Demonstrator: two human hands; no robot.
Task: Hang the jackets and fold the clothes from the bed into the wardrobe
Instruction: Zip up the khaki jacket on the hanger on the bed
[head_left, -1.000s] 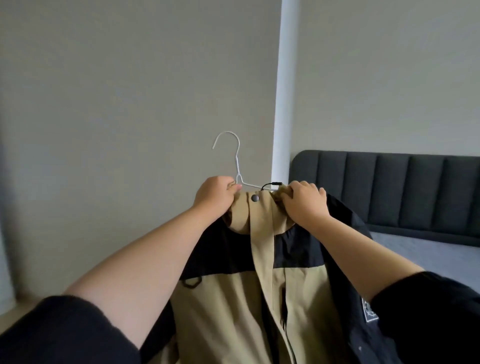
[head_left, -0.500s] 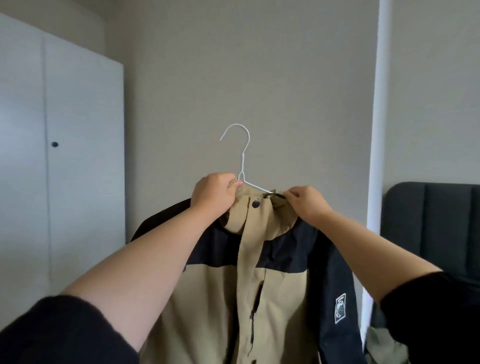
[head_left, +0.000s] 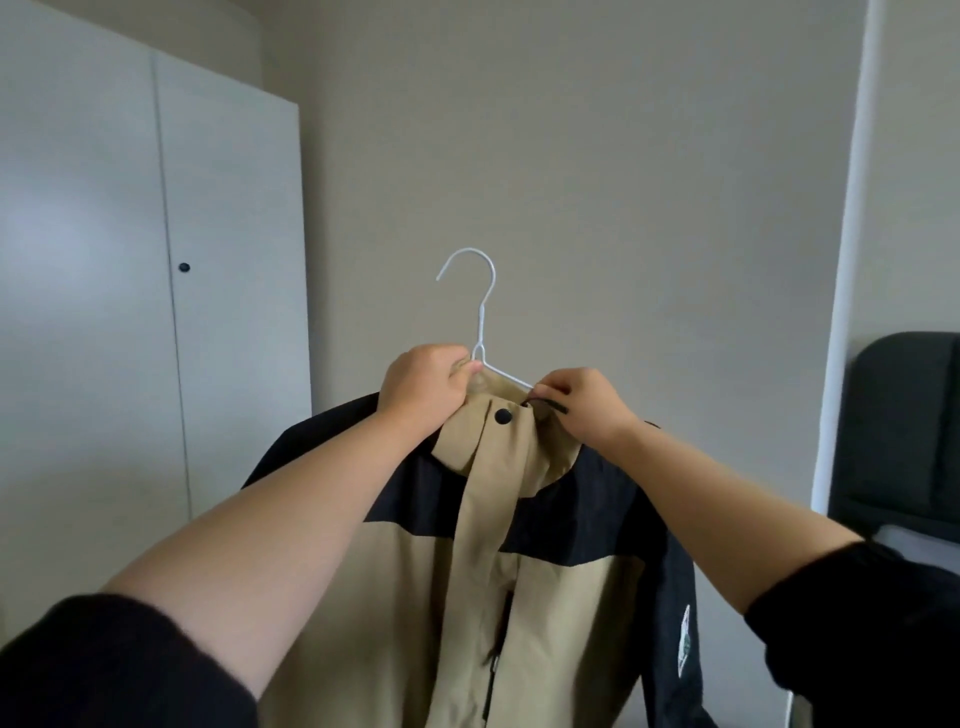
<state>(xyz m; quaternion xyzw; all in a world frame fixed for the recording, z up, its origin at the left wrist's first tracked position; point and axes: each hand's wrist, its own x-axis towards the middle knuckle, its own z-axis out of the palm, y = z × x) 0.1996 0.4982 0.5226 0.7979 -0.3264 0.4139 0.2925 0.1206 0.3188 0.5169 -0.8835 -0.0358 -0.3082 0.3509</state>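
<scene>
A tan and black jacket (head_left: 545, 597) hangs on a white wire hanger (head_left: 480, 322), held up in front of me at chest height. My left hand (head_left: 423, 387) grips the left side of the collar together with the hanger's neck. At the right side of the collar my right hand (head_left: 589, 402) pinches the fabric and a small black loop. The hanger's hook points up and to the left, free of any rail. The white wardrobe (head_left: 130, 291) stands at the left with both doors closed.
A bare beige wall fills the middle. A white vertical post (head_left: 847, 291) runs down the right side. Behind it the dark grey padded headboard (head_left: 904, 431) of the bed shows at the right edge.
My view has swung left: the headboard slid to the right edge and the wardrobe came into sight. Both hands kept their hold on the collar and hanger.
</scene>
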